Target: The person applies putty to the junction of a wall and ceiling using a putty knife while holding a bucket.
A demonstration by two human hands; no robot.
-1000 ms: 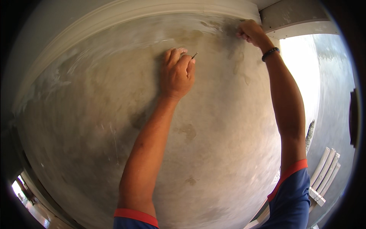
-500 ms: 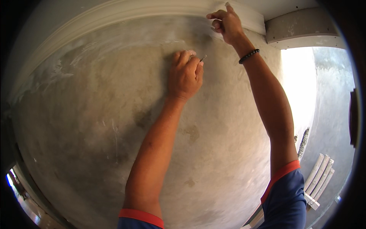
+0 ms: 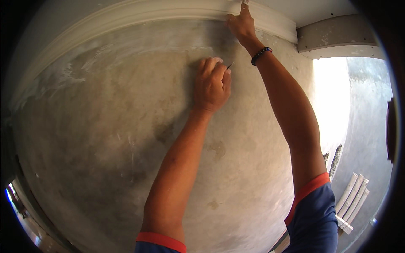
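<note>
In the head view, the left hand (image 3: 212, 84) was curled against the grey wall (image 3: 160, 97), gripping a slim dark stick (image 3: 230, 65), perhaps tucked there for safekeeping. The right hand (image 3: 242, 28) reached up to the cream moulding (image 3: 272, 21), two digits parted; whether its hidden fingers pinched anything I couldn't tell. The stick's tip poked past the left thumb, below the right hand.

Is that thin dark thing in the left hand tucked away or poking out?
Poking out: one end of the thin dark thing shows past the left hand; the rest is hidden from view.
</note>
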